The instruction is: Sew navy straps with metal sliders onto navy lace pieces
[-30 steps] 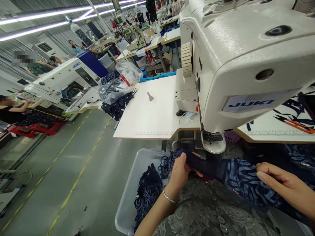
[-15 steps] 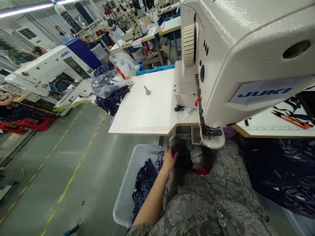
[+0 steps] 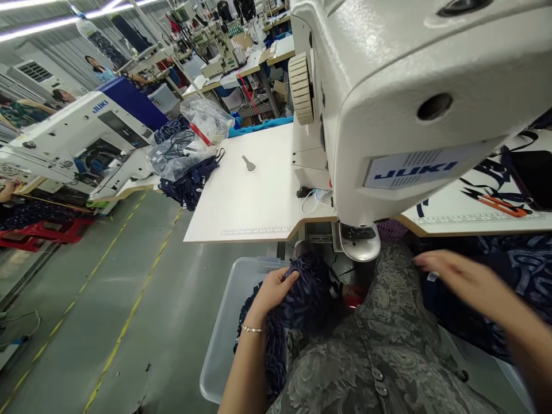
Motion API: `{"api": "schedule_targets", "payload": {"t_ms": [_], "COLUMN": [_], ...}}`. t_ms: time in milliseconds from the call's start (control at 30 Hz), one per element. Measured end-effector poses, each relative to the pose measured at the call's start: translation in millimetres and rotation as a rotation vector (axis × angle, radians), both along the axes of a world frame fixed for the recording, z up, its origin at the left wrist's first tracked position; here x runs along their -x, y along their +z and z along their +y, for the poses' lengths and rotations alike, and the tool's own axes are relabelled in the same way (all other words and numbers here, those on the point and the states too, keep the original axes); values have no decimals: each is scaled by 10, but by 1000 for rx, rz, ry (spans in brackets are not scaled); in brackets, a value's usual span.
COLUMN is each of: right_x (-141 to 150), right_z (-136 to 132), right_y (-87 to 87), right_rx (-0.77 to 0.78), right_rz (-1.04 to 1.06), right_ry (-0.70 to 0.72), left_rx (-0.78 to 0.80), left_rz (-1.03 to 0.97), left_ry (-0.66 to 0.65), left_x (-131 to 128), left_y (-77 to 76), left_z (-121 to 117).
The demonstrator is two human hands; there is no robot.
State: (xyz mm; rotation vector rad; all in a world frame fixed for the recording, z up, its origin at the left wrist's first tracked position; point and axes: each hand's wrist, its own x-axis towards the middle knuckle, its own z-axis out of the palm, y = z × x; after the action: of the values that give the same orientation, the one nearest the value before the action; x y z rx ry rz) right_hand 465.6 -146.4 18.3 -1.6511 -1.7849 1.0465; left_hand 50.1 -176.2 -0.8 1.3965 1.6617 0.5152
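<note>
My left hand (image 3: 272, 292) is closed on a bunched navy garment (image 3: 307, 296) with a lighter swirl pattern, over the right edge of a clear plastic bin (image 3: 211, 356). Inside the bin lie more dark navy garments (image 3: 275, 356), partly hidden by my left forearm. On the right, my right hand (image 3: 461, 282) has its fingers stretched out and blurred by motion, with nothing visible in them. It hovers over a pile of navy patterned fabric (image 3: 528, 273), where a small white label (image 3: 432, 276) shows. The head of a white sewing machine (image 3: 414, 138) stands above and between the hands.
A white tabletop (image 3: 250, 195) carries a small grey metal piece (image 3: 248, 164). Orange-handled snips (image 3: 500, 202) and a dark phone-like object (image 3: 535, 175) lie on the right tabletop. Another sewing machine (image 3: 81, 138) and bagged navy fabric (image 3: 181, 155) are at left.
The navy fabric stretched between both hands has been gathered at the left, with my left hand gripping a bunch beside the bin. My right hand left view, then reappeared over the right-hand pile.
</note>
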Motion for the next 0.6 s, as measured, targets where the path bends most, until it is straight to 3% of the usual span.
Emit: {"api": "schedule_targets", "payload": {"t_ms": [133, 233, 333, 467, 600], "right_x": [1083, 1426, 1185, 599, 315], "right_z": [72, 100, 213, 316, 222], "right_y": [-174, -244, -205, 26, 280], "right_rx": [226, 322, 382, 362, 413], "right_rz": [337, 551, 523, 445, 501], "right_ry": [551, 721, 770, 855, 650], "left_rx": [-70, -146, -223, -233, -186], "left_rz": [-133, -195, -248, -344, -417], "left_ry": [101, 247, 434, 594, 655], "left_x": [-129, -153, -67, 30, 0], "left_y": [401, 551, 621, 623, 561], "left_z": [-68, -88, -81, -20, 76]}}
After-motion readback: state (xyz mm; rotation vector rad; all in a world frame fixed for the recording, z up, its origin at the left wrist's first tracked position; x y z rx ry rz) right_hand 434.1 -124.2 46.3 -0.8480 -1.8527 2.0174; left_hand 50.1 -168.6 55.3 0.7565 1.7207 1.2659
